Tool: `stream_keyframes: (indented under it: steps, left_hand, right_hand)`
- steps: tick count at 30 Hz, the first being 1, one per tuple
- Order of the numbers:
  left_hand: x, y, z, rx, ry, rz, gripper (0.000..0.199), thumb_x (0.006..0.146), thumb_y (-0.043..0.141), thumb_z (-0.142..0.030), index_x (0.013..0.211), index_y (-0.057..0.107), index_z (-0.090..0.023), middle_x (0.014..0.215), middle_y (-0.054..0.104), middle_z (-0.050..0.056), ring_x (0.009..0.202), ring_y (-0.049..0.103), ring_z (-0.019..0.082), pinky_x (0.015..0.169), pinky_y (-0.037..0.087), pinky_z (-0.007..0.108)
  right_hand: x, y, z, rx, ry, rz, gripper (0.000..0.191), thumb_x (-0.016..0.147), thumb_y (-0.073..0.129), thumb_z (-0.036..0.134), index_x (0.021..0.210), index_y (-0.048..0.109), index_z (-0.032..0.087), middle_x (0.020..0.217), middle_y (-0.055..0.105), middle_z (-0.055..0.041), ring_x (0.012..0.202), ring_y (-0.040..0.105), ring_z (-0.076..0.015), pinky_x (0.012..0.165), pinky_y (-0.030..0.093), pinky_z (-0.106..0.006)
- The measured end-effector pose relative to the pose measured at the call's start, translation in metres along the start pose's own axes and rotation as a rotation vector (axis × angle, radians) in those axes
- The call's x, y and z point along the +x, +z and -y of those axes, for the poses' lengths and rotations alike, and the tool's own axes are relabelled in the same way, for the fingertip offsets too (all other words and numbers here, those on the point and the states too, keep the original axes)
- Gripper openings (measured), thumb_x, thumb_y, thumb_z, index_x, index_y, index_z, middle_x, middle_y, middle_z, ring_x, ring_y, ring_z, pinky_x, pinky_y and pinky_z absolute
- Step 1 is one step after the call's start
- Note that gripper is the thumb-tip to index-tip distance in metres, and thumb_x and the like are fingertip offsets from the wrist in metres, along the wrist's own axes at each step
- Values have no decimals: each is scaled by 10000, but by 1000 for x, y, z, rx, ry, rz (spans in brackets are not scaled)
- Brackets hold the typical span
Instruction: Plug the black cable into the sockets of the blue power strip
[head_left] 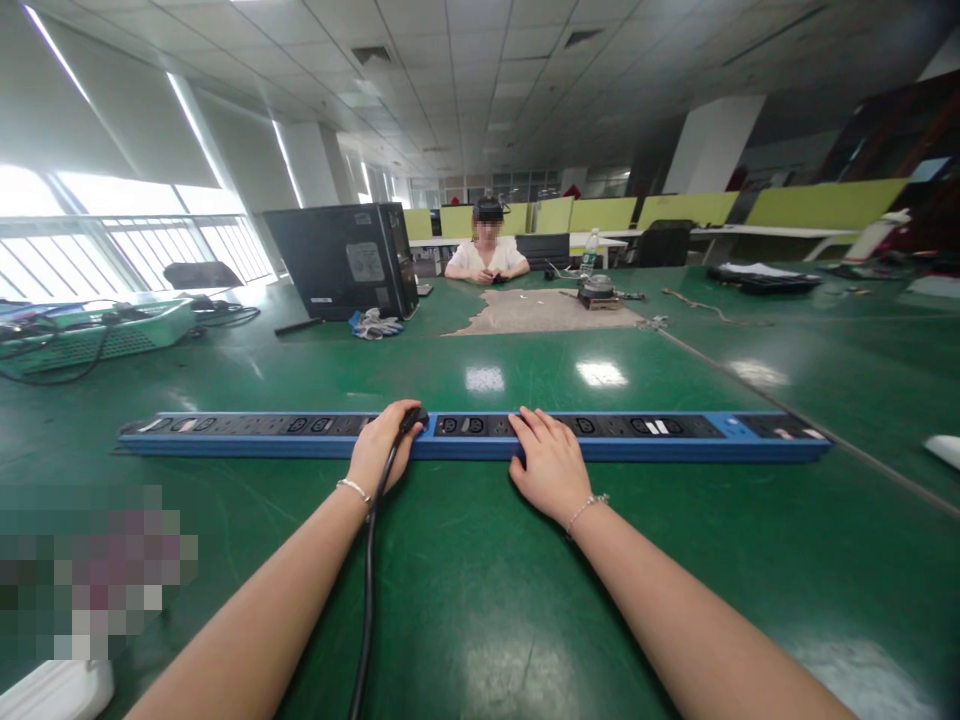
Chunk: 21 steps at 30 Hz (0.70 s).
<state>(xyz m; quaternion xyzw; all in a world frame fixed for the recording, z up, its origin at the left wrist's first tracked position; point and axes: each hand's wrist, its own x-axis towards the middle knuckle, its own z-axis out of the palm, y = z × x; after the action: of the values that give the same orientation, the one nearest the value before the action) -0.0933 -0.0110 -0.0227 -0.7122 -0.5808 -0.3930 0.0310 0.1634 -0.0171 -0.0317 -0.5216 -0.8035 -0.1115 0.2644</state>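
A long blue power strip with a row of black sockets lies flat across the green table in front of me. My left hand is closed around the black plug of a power cord, held at the strip left of its middle. Whether the plug is seated in a socket is hidden by my fingers. From there the black cord runs down past my wrist toward the near edge of view. To the right, my right hand rests on the strip, fingers stretched over the sockets and thumb at the near side.
Beyond the strip stand a black computer case and a glove. A green basket of cables is at left. Across the table sits a person, near a bottle. A white object lies at the lower left.
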Motion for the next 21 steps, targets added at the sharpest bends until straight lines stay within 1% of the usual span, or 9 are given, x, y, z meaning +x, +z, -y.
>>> stream_keyframes:
  steps: [2, 6, 8, 12, 17, 21]
  left_hand:
    - [0, -1, 0, 59, 31, 14, 297, 835, 464, -315, 1119, 514, -242, 1068, 626, 51, 970, 589, 210, 869, 446, 353]
    - [0, -6, -3, 161, 171, 88, 293, 848, 428, -303, 1111, 518, -211, 1058, 622, 74, 964, 584, 226, 857, 435, 359]
    - [1, -8, -6, 198, 200, 112, 295, 850, 419, -305, 1109, 520, -204, 1051, 623, 80, 952, 587, 231, 849, 433, 361]
    - [4, -10, -6, 234, 171, 112, 292, 838, 441, -329, 1084, 540, -206, 1021, 638, 79, 921, 601, 236, 821, 442, 357]
    - [3, -10, -3, 151, 95, 104, 312, 820, 481, -353, 1093, 548, -216, 1029, 638, 64, 928, 606, 216, 823, 460, 330]
    - [4, -15, -4, 139, 69, 156, 318, 813, 496, -364, 1095, 544, -225, 1041, 636, 55, 938, 602, 208, 820, 468, 328]
  right_hand:
    - [0, 0, 0, -1, -1, 2, 526, 758, 479, 228, 1281, 476, 174, 1351, 458, -78, 1243, 357, -235, 1025, 253, -393]
    - [0, -1, 0, 0, 5, 4, 521, 764, 474, 226, 1282, 476, 174, 1349, 461, -78, 1243, 357, -237, 1025, 250, -398]
    - [0, 0, 0, 0, 5, 5, 523, 764, 474, 225, 1284, 473, 174, 1351, 459, -77, 1246, 352, -236, 1027, 248, -398]
    - [0, -1, 0, 2, 2, 12, 520, 767, 471, 228, 1284, 473, 170, 1351, 459, -78, 1248, 350, -232, 1028, 247, -391]
    - [0, -1, 0, 2, 10, 18, 513, 773, 478, 230, 1282, 473, 167, 1350, 461, -82, 1252, 344, -229, 1031, 241, -388]
    - [0, 0, 0, 6, 6, 24, 519, 771, 485, 233, 1284, 470, 157, 1350, 460, -89, 1252, 345, -231, 1029, 243, -390]
